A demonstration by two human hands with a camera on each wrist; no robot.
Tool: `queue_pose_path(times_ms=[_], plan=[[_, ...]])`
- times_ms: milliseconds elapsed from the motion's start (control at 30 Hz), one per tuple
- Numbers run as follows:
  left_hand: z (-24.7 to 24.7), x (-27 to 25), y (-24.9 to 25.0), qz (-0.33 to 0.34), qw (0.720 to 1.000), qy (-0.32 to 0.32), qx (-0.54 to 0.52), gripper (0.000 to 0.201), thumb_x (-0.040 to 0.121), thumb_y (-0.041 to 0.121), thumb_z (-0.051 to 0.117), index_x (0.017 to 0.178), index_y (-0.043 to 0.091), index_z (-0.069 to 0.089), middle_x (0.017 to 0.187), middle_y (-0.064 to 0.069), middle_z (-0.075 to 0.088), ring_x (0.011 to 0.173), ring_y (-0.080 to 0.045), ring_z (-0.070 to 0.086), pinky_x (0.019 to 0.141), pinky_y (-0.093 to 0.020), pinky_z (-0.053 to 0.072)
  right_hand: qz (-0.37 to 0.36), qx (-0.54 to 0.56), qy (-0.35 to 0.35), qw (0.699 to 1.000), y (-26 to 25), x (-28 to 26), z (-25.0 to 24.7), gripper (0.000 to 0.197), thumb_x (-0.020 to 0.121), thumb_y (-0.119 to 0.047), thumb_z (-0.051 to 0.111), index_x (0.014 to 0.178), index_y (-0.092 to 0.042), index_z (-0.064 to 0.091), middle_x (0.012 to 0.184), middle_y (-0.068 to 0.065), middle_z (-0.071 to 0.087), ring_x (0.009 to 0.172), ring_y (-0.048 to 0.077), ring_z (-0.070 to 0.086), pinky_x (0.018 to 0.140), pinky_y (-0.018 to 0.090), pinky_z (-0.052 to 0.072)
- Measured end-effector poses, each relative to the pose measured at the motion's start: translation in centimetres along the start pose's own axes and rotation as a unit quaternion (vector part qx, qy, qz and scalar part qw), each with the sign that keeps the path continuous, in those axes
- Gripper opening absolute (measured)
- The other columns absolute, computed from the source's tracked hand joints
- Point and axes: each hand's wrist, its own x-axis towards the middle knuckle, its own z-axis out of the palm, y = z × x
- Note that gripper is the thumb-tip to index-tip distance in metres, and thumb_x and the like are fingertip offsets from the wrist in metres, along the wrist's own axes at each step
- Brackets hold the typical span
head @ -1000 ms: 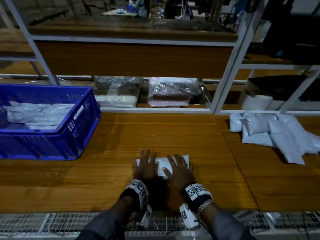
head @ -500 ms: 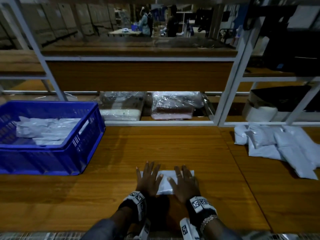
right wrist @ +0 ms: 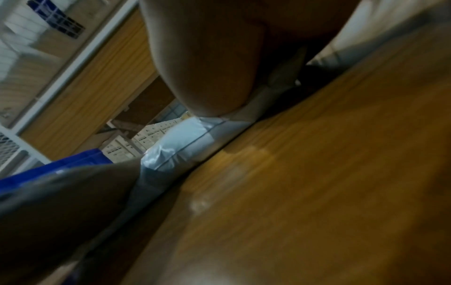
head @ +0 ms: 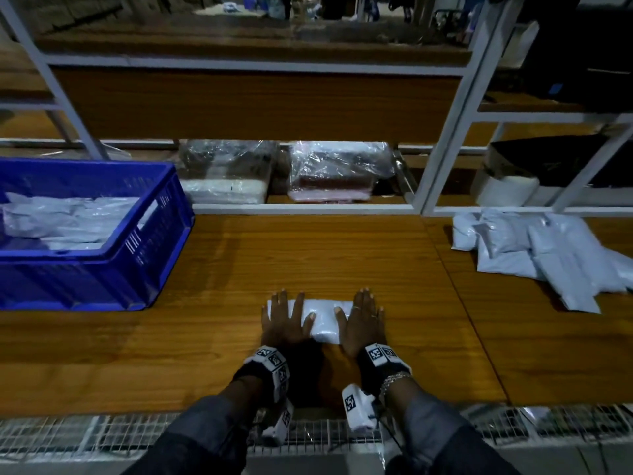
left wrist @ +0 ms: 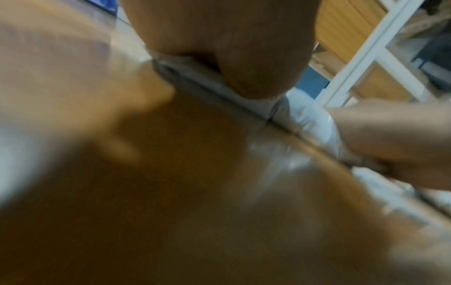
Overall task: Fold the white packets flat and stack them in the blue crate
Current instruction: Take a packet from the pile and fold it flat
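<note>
Wooden bench (head: 239,269): folded white packet (head: 322,320) under both hands, left hand (head: 286,322) and right hand (head: 363,322) spread flat, pressing.

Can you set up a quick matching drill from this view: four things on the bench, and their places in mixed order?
Things:
1. blue crate
2. packet being folded
3. loose pile of white packets
4. clear-wrapped bundles

Places:
A. far right of the wooden table
B. on the low shelf behind the table
C. left side of the table, with packets already inside
D. near the front edge, pressed flat under the left hand and right hand

Pairs: 1-C, 2-D, 3-A, 4-B
</note>
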Motion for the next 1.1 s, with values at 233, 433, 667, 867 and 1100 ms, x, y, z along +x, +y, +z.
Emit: queue_pose_path(times_ms=[233, 433, 667, 867, 1100], plan=[[-2.7, -1.8, 0.7, 0.028, 0.997, 0.064, 0.031, 0.068, 0.105, 0.053, 0.008, 0.154, 0.019, 0.042, 0.158, -0.019, 0.038, 0.144, -0.043, 0.037, 0.115, -0.066, 0.019, -0.119, -0.060, 0.016, 0.991, -1.7, -0.7, -0.2, 0.067, 0.108, -0.045, 0.020, 0.161, -0.012, -0.002, 0.167, 0.004, -0.015, 0.155, 0.020, -0.012, 0.123, 0.042, -0.011], [-1.1, -1.3, 0.2, 0.051, 0.996, -0.019, 0.069, 0.051, 0.099, 0.039, 0.035, 0.145, 0.026, 0.053, 0.147, -0.012, 0.054, 0.131, -0.037, 0.056, 0.098, -0.064, 0.046, -0.151, -0.137, -0.025, 0.979, -2.4, -0.6, 1.4, 0.067, 0.108, -0.035, 0.027, 0.160, -0.006, -0.005, 0.168, 0.009, -0.011, 0.155, 0.022, -0.009, 0.124, 0.044, -0.010], [0.2, -0.3, 0.2, 0.032, 0.994, -0.071, 0.075, 0.052, 0.106, 0.044, 0.024, 0.135, 0.029, 0.065, 0.141, -0.010, 0.060, 0.127, -0.035, 0.060, 0.098, -0.062, 0.044, -0.158, -0.170, -0.023, 0.972, -3.1, -0.6, 2.1, 0.070, 0.102, -0.044, 0.019, 0.158, -0.001, 0.020, 0.166, 0.016, 0.016, 0.154, 0.029, 0.016, 0.116, 0.043, -0.021], [-2.7, -0.8, -0.3, -0.037, 0.992, -0.083, 0.085, 0.063, 0.104, 0.057, 0.017, 0.162, 0.034, 0.006, 0.169, -0.009, -0.001, 0.156, -0.032, 0.003, 0.123, -0.058, 0.003, -0.115, -0.111, -0.009, 0.987, -1.2, -0.6, -0.1, 0.072, 0.108, -0.046, 0.024, 0.160, -0.006, -0.005, 0.167, 0.009, -0.014, 0.155, 0.024, -0.011, 0.124, 0.044, -0.010], [-1.7, -0.7, -1.3, -0.028, 0.997, -0.068, 0.024, 0.080, 0.097, 0.066, 0.005, 0.161, 0.021, 0.022, 0.158, -0.041, 0.007, 0.148, -0.056, 0.012, 0.118, -0.063, 0.015, -0.066, -0.080, -0.032, 0.994, -0.4, -0.1, 0.1, 0.071, 0.108, -0.044, 0.023, 0.159, -0.003, -0.005, 0.167, 0.014, -0.013, 0.155, 0.029, -0.011, 0.125, 0.044, -0.006]])
